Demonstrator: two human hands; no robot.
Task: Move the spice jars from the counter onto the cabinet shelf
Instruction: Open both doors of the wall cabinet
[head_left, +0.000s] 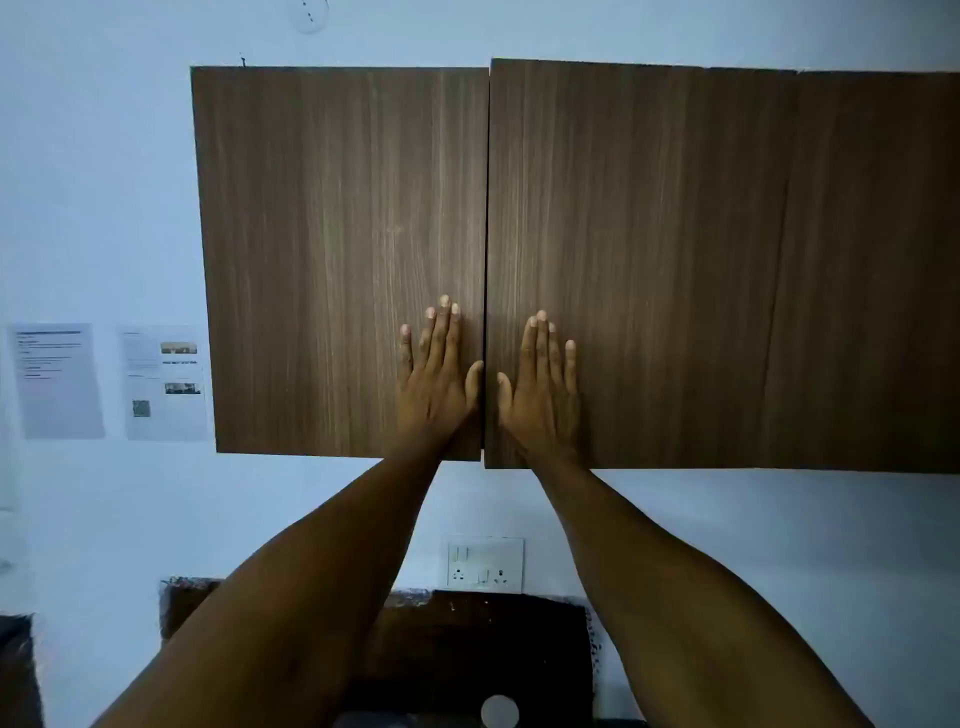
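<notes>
A brown wood-grain wall cabinet fills the upper view, both doors closed. My left hand (438, 366) lies flat with straight fingers on the left door (332, 249), close to its inner edge. My right hand (540, 376) lies flat the same way on the right door (639, 249), just across the narrow gap between the doors. Neither hand holds anything. No spice jars show. The shelf behind the doors is hidden.
A white switch and socket plate (485, 565) sits on the wall under the cabinet. Two printed sheets (109, 382) hang on the wall at left. A dark counter area (467, 649) lies below between my forearms, with a round pale object (500, 711) at the bottom edge.
</notes>
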